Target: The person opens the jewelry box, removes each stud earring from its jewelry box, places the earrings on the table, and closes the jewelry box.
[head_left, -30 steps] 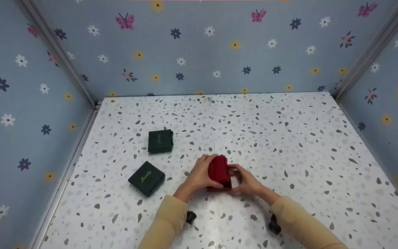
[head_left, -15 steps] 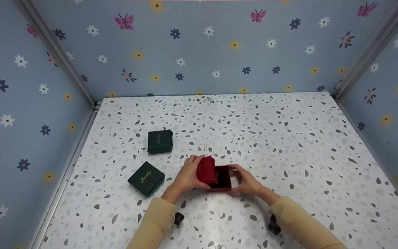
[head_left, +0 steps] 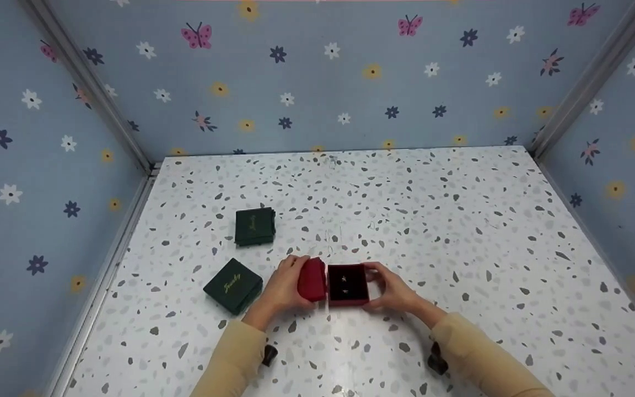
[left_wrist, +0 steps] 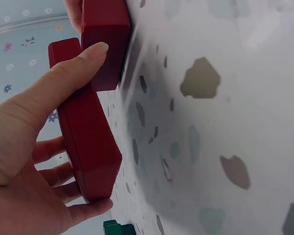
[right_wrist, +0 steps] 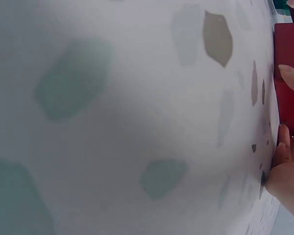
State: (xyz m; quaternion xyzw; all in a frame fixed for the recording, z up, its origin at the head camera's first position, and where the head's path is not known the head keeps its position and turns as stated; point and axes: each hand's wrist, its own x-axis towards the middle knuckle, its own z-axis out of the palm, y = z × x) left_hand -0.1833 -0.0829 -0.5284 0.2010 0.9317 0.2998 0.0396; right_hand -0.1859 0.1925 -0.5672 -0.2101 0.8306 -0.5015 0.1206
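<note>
1. The speckled tabletop (head_left: 461, 231) carries everything; the red box sits on it, between the person's hands.
2. The left hand (head_left: 285, 286) grips the lid, its thumb along the near side and its fingers, a little apart, round the other.
3. The right hand (head_left: 393, 289) steadies the box by its right side, thumb at the near corner, fingers at the far one.
4. Off to the left lie two green jewelry boxes (head_left: 233, 285), the nearer showing gold lettering.
5. The red box (head_left: 348, 302) has just lost its cover; I'd judge the uncovering done. It looks square, with a black lining.
6. The red lid (head_left: 312, 280) has slid leftward and now tilts just beside the box; whether it touches the table, I can't tell.
7. Two tiny star-shaped pieces (head_left: 344, 279), silvery, now show against the lining.
</note>
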